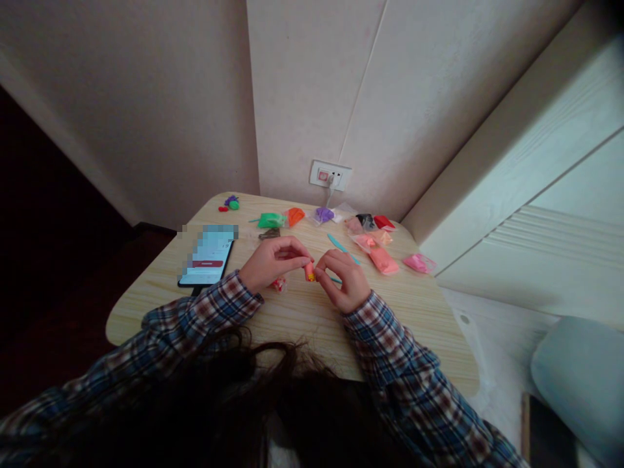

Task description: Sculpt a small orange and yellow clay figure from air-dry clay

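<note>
Over the middle of the table, my left hand (277, 261) pinches a small salmon-pink clay piece (309, 269) with a yellow patch at its lower end. Close against its right side is my right hand (345, 278), thumb and fingertips pressed together; whatever they hold, if anything, is too small to make out. A small red-and-white packet (279, 284) lies under my left hand, partly hidden. Behind my right hand a turquoise modelling tool (342, 248) rests on the table. Another thin turquoise tool (336, 280) is mostly covered by that hand.
Bags of coloured clay line the table's (409, 325) back and right, including green (271, 220), purple (324, 215) and pink (419, 262) ones. A phone (209, 255) lies at left. Small purple-green clay shapes (233, 203) sit at the back left. A wall socket (330, 175) holds a plug.
</note>
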`<state>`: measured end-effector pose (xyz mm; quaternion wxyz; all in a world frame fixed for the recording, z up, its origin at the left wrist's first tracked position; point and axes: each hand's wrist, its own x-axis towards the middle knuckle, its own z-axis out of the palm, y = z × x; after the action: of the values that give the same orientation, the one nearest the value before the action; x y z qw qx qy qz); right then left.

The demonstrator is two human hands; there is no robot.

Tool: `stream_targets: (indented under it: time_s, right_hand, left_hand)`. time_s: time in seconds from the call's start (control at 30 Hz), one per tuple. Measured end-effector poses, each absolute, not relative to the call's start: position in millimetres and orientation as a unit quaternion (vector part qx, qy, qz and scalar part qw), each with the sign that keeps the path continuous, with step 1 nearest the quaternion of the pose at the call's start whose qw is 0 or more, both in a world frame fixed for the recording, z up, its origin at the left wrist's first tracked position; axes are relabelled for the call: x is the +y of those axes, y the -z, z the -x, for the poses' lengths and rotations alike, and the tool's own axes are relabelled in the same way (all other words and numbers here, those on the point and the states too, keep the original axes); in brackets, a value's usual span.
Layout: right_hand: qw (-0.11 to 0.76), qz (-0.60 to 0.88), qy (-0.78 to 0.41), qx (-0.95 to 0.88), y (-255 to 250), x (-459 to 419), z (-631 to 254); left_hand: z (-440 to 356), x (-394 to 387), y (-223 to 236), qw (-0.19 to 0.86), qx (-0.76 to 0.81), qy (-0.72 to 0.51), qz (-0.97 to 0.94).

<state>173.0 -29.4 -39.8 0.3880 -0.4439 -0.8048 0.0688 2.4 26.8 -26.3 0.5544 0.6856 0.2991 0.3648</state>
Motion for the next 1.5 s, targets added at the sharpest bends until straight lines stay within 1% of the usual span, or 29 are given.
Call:
stream_targets:
  time_s: [0.23, 0.37, 0.6, 0.7, 0.8, 0.9, 1.1, 1.5]
  right_hand:
    - [0.387, 0.442, -0.073, -0.806, 42, -28, -173]
    - [0.392, 0.449, -0.1, -0.797, 42, -27, -174]
    - [0.426, 0.458, -0.235, -0.744, 39, -24, -177]
    - [0.421, 0.481, -0.311, -0.703, 42, -21, -180]
    - [0.41, 0.47, -0.392, -0.676, 45, -18, -181]
    - [0.4, 0.452, -0.437, -0.667, 46, -16, -182]
    - [0.398, 0.434, -0.468, -0.66, 43, -16, -180]
    - [0.393, 0.431, -0.464, -0.666, 43, -16, -181]
  left_hand:
    - [-2, 26, 26, 0.551, 0.303, -0.365, -0.687]
    - [-2, 27, 27, 0.546, 0.296, -0.363, -0.695]
    - [-2, 27, 26, 0.546, 0.296, -0.372, -0.689]
    - [-1, 25, 25, 0.545, 0.297, -0.378, -0.687]
    - [-1, 25, 24, 0.54, 0.299, -0.382, -0.687]
    - [-2, 25, 24, 0.538, 0.3, -0.386, -0.687]
    - [-2, 26, 25, 0.536, 0.29, -0.387, -0.692]
    - [-2, 26, 25, 0.535, 0.287, -0.382, -0.697]
